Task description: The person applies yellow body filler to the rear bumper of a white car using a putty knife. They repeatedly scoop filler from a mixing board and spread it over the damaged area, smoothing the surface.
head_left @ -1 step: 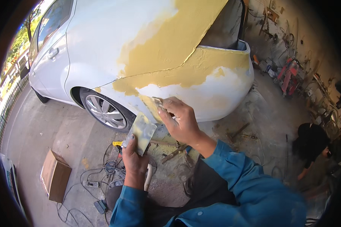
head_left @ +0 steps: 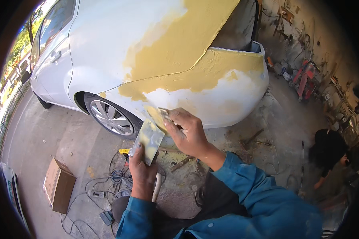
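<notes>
My left hand [head_left: 143,169] grips a flat pale plate [head_left: 150,135] smeared with yellowish filler, thumb over its near edge. Pinched in my right hand [head_left: 190,131] is a putty spreader [head_left: 155,117] coated with yellow filler. Its lower edge is beside or touching the plate's upper right corner; I cannot tell which. Beyond both hands stands a white car [head_left: 99,47]. Yellow filler [head_left: 163,55] covers much of its rear side panel and runs across the top of the rear bumper [head_left: 223,105]. An opening at the rear corner shows where the lamp area is.
A cardboard box [head_left: 59,185] stands on the floor at left, near tangled cables [head_left: 115,175]. The rear wheel [head_left: 111,116] is left of my hands. Red equipment [head_left: 306,77] and clutter line the wall at right. A person in dark clothing [head_left: 329,151] is low at far right.
My right hand has shifted slightly down and right, bringing the spreader a little lower beside the plate. The left hand and plate are almost unmoved.
</notes>
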{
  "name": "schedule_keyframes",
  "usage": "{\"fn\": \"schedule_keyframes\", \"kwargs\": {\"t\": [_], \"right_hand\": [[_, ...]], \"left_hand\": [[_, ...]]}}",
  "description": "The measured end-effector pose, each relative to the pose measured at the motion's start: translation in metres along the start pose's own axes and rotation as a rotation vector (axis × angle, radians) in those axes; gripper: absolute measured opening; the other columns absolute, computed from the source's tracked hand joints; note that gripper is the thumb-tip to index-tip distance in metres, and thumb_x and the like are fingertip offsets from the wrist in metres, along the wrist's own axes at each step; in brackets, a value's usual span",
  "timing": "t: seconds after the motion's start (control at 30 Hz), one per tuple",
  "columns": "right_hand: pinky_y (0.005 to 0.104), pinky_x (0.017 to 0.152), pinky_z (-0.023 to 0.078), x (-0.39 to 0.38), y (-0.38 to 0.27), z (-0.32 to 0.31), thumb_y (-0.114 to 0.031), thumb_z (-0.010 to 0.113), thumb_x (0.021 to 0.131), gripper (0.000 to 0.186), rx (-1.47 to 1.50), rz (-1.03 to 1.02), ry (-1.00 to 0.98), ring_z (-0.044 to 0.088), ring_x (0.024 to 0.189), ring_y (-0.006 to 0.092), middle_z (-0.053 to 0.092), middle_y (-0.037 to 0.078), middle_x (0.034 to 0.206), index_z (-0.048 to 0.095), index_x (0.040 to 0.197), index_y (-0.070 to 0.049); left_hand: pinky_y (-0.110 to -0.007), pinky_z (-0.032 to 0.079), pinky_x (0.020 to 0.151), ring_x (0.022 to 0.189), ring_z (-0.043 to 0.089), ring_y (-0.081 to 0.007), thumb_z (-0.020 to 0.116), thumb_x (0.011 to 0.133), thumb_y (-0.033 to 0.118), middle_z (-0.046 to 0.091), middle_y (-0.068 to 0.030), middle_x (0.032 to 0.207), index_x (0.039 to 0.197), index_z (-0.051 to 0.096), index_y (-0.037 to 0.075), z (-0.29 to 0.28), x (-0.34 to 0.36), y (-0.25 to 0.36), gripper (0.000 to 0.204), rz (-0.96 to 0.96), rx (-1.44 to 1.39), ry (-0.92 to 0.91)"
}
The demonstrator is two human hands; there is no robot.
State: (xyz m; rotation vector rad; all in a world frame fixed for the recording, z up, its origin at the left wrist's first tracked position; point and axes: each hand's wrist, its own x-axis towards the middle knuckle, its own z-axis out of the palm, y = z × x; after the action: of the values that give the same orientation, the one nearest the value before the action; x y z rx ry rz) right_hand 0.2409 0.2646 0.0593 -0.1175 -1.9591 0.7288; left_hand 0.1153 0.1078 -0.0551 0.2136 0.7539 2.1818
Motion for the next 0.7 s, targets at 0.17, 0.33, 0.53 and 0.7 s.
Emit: {"fn": "schedule_keyframes", "kwargs": {"t": [0.17,0.33,0.53,0.7], "right_hand": [[0.0404,0.077,0.060,-0.035,0.001,0.025,-0.001,0.074,0.102,0.031,0.030,0.081,-0.080,0.074,0.087,0.0329,0.076,0.017,0.102,0.077,0.133,0.000],[0.0420,0.078,0.062,-0.048,0.032,0.011,-0.002,0.077,0.097,0.033,-0.102,-0.003,-0.219,0.076,0.092,0.0363,0.076,0.017,0.109,0.079,0.131,-0.001],[0.0434,0.068,0.054,-0.037,0.046,-0.017,-0.005,0.076,0.098,0.011,-0.162,0.153,-0.012,0.067,0.077,0.0343,0.065,0.015,0.086,0.075,0.107,0.001],[0.0387,0.063,0.043,-0.030,0.073,-0.036,-0.007,0.074,0.104,0.025,0.047,0.309,0.246,0.047,0.067,0.0232,0.053,0.012,0.077,0.056,0.089,0.002]], "left_hand": [[-0.039,0.057,0.097,0.120,0.074,-0.0223,0.060,0.114,0.030,0.076,-0.0059,0.135,0.143,0.066,0.008,0.004,0.001,0.003,0.037,0.031,-0.050,0.164],[-0.038,0.059,0.090,0.114,0.075,-0.0214,0.062,0.114,0.032,0.078,-0.0056,0.129,0.140,0.068,0.008,0.004,0.008,0.006,0.036,0.071,-0.071,0.194],[-0.038,0.059,0.086,0.111,0.075,-0.0217,0.063,0.113,0.032,0.079,-0.0045,0.126,0.138,0.069,0.010,0.001,0.015,0.005,0.033,0.051,-0.101,0.196],[-0.040,0.059,0.086,0.110,0.074,-0.0210,0.063,0.114,0.032,0.078,-0.0048,0.128,0.139,0.068,0.011,0.014,0.012,-0.004,0.034,-0.045,-0.060,0.195]]}}
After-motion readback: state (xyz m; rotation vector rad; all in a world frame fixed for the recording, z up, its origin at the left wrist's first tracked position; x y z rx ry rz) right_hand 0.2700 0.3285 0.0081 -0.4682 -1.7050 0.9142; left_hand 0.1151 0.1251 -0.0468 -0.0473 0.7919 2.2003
